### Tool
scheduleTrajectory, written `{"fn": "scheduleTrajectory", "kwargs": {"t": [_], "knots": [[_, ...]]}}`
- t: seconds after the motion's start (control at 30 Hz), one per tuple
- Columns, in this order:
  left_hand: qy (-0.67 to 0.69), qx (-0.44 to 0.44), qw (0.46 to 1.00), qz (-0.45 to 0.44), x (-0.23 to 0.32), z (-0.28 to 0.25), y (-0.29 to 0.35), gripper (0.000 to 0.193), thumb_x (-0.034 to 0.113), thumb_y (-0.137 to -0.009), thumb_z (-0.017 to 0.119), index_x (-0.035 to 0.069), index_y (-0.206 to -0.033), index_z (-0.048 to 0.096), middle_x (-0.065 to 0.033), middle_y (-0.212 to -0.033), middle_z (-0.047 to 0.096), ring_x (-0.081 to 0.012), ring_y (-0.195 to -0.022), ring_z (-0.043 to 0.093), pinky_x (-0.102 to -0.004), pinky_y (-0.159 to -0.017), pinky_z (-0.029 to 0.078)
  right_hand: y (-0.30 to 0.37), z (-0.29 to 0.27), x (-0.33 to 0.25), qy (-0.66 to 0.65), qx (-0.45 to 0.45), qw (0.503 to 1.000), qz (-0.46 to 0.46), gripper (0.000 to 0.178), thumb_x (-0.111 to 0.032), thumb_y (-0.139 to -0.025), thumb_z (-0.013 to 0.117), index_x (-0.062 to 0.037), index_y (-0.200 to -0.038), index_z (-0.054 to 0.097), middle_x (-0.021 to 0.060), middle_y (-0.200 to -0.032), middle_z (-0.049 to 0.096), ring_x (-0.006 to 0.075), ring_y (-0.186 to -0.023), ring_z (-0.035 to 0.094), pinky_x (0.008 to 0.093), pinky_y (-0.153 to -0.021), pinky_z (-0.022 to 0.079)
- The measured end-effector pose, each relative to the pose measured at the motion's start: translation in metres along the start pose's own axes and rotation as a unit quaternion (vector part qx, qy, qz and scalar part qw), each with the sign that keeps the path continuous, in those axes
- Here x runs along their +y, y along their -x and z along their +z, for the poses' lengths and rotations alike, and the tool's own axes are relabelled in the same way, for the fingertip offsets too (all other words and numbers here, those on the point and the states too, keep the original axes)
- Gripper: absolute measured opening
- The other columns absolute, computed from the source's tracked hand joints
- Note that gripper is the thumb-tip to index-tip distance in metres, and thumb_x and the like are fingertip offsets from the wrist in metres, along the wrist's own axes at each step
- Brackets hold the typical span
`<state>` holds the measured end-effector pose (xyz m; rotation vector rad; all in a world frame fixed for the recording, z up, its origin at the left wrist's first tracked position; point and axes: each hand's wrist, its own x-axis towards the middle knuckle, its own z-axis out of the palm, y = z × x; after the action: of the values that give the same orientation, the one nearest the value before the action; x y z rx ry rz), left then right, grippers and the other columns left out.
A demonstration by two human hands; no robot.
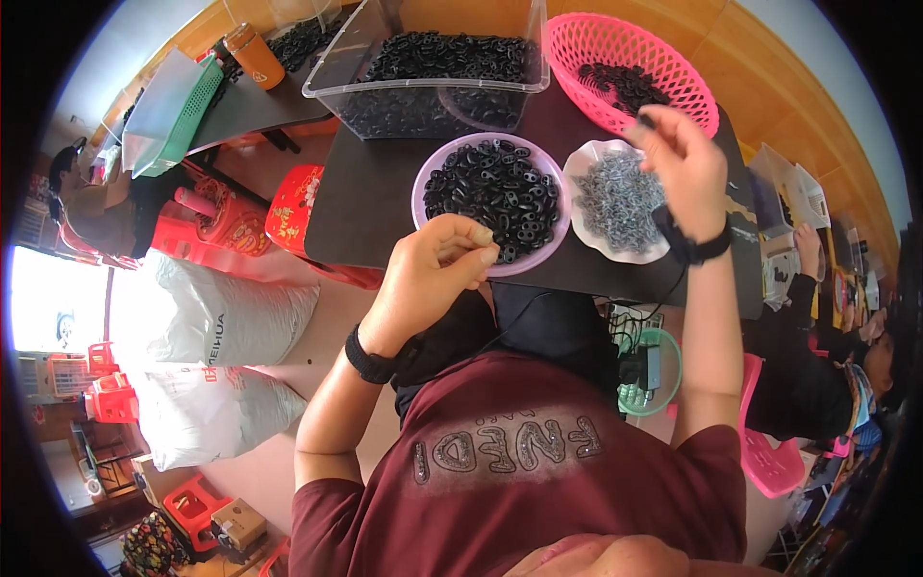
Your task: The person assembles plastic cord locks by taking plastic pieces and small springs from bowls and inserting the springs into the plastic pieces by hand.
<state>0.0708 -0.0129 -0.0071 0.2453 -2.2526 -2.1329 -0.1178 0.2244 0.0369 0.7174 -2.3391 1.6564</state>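
Observation:
My left hand (437, 274) is closed in a pinch at the near edge of a lilac bowl (420, 197); whatever its fingertips hold is too small to make out. Many small black oval pieces with two holes (500, 192) fill that bowl. Raised over the right side of a white wavy-rimmed dish (657, 252), my right hand (687, 173) has a small black piece (646, 121) at its fingertips, close to the rim of a pink basket (707, 111). Silvery screw-like parts (620, 202) are heaped in the dish. More black pieces (625, 87) lie in the basket.
A clear plastic bin (332, 88) of black pieces stands at the back of the dark table (361, 192). To the left are a red stool (296, 207), white sacks (221, 317) and another table with an orange cup (255, 58). Other people sit at both sides.

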Motion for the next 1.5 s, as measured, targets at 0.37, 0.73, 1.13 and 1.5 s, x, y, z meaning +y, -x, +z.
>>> {"fn": "scheduleTrajectory", "kwargs": {"t": [0.37,0.73,1.13,1.5], "knots": [[-0.03,0.078,0.996,0.006,-0.032,-0.009,0.002,0.017,0.01,-0.089,0.068,0.0,-0.101,0.063,-0.0021,-0.081,0.065,-0.0077,-0.067,0.061,-0.0224,-0.059,0.051,-0.064,-0.052,0.045,0.377,0.052,0.914,-0.142,0.041,-0.024,-0.086,0.066,-0.0034,-0.122,0.062,0.0179,-0.116,0.064,0.0317,-0.099,0.063,0.0364,-0.085,0.05],[-0.227,0.013,0.969,0.096,0.004,-0.025,-0.046,0.019,0.009,-0.085,0.07,-0.001,-0.101,0.067,-0.0046,-0.08,0.067,-0.0078,-0.064,0.059,-0.024,-0.058,0.049,0.023,-0.011,0.056,0.281,-0.249,0.924,-0.064,0.021,-0.021,-0.082,0.069,-0.0044,-0.095,0.069,0.0132,-0.082,0.065,0.0305,-0.082,0.064,0.0388,-0.075,0.05],[-0.491,-0.125,0.844,0.178,-0.006,-0.003,-0.132,0.015,0.014,-0.079,0.065,0.005,-0.09,0.067,-0.0151,-0.089,0.065,-0.0338,-0.091,0.062,-0.0426,-0.082,0.048,0.023,-0.013,0.035,0.243,-0.201,0.949,-0.016,0.011,-0.014,-0.083,0.065,-0.0037,-0.085,0.066,0.0125,-0.084,0.066,0.0319,-0.081,0.063,0.0407,-0.072,0.05],[-0.5,-0.093,0.841,0.183,0.004,0.0,-0.156,0.013,0.013,-0.08,0.065,0.003,-0.088,0.064,-0.0159,-0.09,0.063,-0.0351,-0.09,0.062,-0.0431,-0.081,0.049,0.035,-0.013,0.027,0.115,-0.143,0.98,0.077,0.011,-0.008,-0.083,0.069,-0.001,-0.091,0.068,0.011,-0.079,0.065,0.0199,-0.065,0.063,0.0296,-0.061,0.049]]}}
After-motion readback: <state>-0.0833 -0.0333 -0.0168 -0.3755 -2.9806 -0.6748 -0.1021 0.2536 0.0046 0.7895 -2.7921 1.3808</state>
